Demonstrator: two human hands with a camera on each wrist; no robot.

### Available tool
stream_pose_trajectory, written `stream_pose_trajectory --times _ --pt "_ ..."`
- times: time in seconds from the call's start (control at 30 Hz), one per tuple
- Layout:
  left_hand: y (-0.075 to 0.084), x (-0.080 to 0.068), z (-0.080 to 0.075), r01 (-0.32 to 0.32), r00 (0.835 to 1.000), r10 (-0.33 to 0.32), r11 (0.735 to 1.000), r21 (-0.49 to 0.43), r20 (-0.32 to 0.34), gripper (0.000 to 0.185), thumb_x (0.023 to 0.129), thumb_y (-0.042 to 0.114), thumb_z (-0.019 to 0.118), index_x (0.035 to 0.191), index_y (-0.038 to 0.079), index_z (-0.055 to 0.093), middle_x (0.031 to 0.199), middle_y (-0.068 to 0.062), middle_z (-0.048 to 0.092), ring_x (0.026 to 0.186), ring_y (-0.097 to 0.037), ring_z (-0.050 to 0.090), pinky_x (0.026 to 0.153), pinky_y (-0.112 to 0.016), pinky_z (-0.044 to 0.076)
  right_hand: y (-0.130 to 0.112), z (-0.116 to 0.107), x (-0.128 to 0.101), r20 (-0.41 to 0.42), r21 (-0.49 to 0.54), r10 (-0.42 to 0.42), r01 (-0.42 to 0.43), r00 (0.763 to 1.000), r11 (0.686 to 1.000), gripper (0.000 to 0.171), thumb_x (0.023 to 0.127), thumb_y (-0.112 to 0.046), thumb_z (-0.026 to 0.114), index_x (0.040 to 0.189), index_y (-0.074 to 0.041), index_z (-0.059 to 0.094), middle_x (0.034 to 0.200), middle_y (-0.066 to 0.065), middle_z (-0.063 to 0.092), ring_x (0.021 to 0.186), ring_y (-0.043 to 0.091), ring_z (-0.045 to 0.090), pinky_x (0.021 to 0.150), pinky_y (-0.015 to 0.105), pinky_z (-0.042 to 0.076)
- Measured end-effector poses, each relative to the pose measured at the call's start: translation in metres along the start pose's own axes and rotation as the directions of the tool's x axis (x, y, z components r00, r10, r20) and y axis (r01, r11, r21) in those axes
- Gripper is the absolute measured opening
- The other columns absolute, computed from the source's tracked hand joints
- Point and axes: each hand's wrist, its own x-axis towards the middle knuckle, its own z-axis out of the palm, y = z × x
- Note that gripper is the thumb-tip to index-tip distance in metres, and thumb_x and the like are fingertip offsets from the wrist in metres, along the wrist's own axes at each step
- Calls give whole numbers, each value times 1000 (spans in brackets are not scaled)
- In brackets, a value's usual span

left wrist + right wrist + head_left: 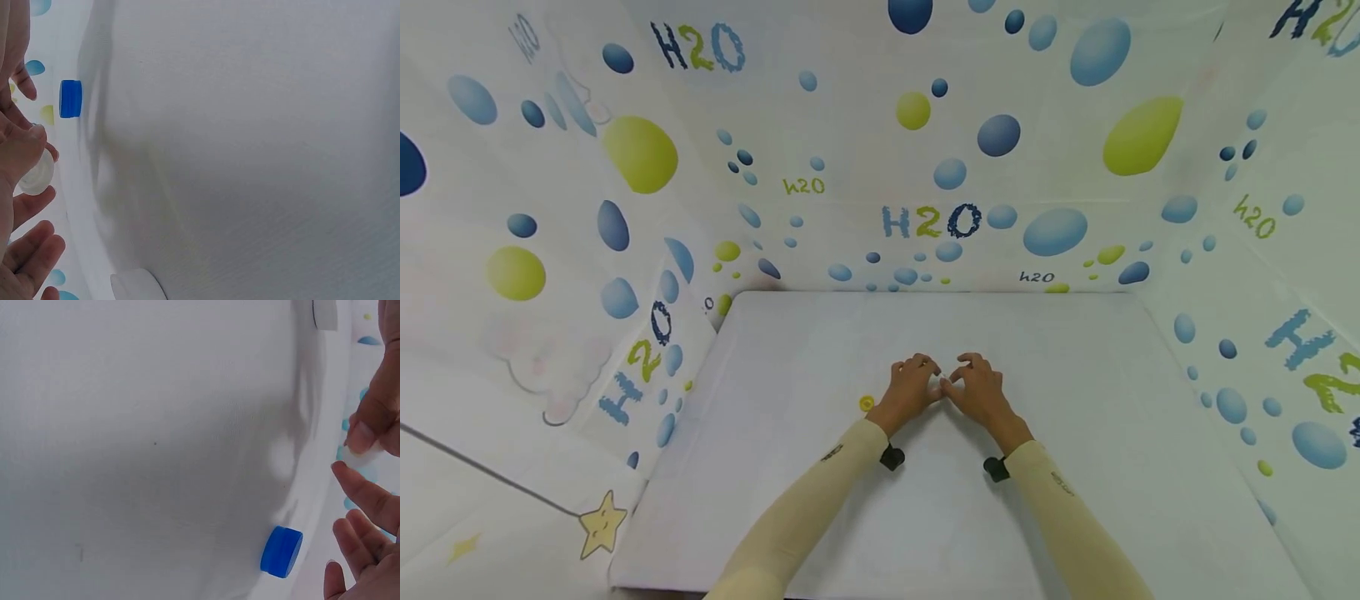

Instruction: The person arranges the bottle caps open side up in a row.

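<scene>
In the head view my left hand (913,390) and right hand (981,392) meet fingertip to fingertip above the table. A small translucent round cap (37,176) is between them, tilted with its round face partly towards the left wrist camera. My left thumb and forefinger pinch it. My right thumb and forefinger hold it from the other side; in the right wrist view the thumb covers most of it. A blue bottle cap (282,552) stands on the table beyond my right hand. Beside my left wrist lies a small yellow cap (867,403).
The white table (790,350) reaches back to a wall sheet (850,125) printed with bubbles. A white rounded object (137,285), partly cut off, stands on the table to the left. Sheets also hang at both sides.
</scene>
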Motion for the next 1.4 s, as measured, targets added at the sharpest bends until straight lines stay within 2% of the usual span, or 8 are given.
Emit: stream_pose_trajectory --times 0.23,0.57,0.8,1.0,1.23,1.4 --pt "0 -3 -1 3 1000 -3 1000 1 -16 37 100 39 75 127 14 68 137 -6 60 128 -26 60 110 -51 42 -7 -3 -2 2 57 16 -16 1000 998 33 104 -33 65 97 -6 82 146 20 57 129 41 57 99 67 41" --pt "0 -13 -1 -11 999 11 1000 -19 -39 31 100 38 74 118 12 70 136 -8 60 130 -25 59 109 -52 43 -8 4 -9 -1 72 28 -28 1000 997 30 105 -32 63 109 -7 80 145 18 57 125 38 59 97 65 42" --pt "-2 -24 0 11 999 -13 998 -66 -30 29 100 36 74 112 10 71 140 -13 58 134 -31 56 111 -55 40 -10 4 -14 19 103 -60 58 998 993 24 103 -25 69 120 -10 75 145 20 55 130 43 57 103 68 44" --pt "-6 -30 -1 21 1000 -22 998 -64 -9 33 99 38 75 115 10 71 143 -13 56 135 -32 55 114 -54 39 -11 4 -17 55 134 -106 97 993 986 24 103 -21 69 124 -10 74 145 22 54 127 42 61 106 64 47" --pt "-10 -33 -2 23 1000 -24 998 -63 -5 33 98 38 76 115 10 71 147 -13 55 139 -33 52 116 -54 37 -8 6 -19 54 93 -185 180 981 979 24 102 -18 71 125 -9 74 141 23 56 125 42 62 102 61 52" --pt "-11 -36 -4 26 1000 -26 998 -57 10 34 99 39 76 116 10 72 148 -13 54 140 -33 52 116 -54 37 -7 9 -22 66 67 -200 195 978 978 24 102 -17 72 125 -10 74 139 21 57 124 41 62 100 58 54"
